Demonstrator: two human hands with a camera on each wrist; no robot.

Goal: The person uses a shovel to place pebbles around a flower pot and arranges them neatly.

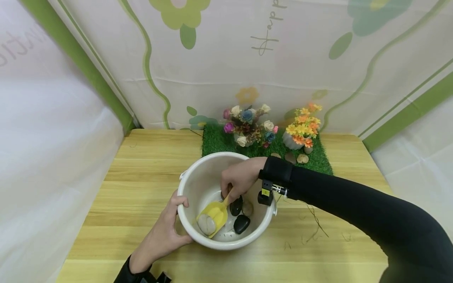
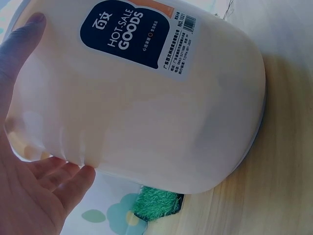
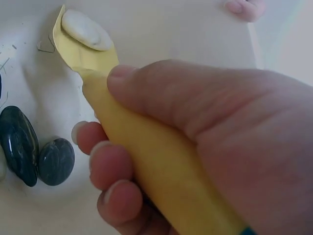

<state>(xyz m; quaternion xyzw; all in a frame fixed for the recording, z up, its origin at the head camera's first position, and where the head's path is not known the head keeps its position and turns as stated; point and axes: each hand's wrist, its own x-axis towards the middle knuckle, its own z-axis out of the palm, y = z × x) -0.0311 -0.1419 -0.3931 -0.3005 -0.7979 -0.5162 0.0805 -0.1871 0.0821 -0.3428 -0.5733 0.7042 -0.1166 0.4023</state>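
Observation:
A white bucket [image 1: 226, 248] stands on the wooden table, with a printed label [image 2: 132, 36] on its outer wall. My left hand [image 1: 166, 226] grips the bucket's left side, fingers over the rim and thumb against the outside. Inside the bucket, my right hand [image 1: 242, 177] grips the handle of a yellow scoop [image 3: 146, 152]. A white stone [image 3: 85, 29] lies in the scoop's blade, close to the bucket's inner wall. Dark stones [image 1: 242, 224] and a tan stone [image 1: 247, 208] lie on the bucket's floor beside the scoop.
Behind the bucket is a green turf mat [image 1: 214, 137]. On it stand a pot of mixed flowers [image 1: 247, 125], a pot of orange and yellow flowers [image 1: 301, 127] and several stones [image 1: 302, 158]. Thin dry strands [image 1: 316, 222] lie right of the bucket. A printed curtain [image 1: 226, 67] hangs behind the table.

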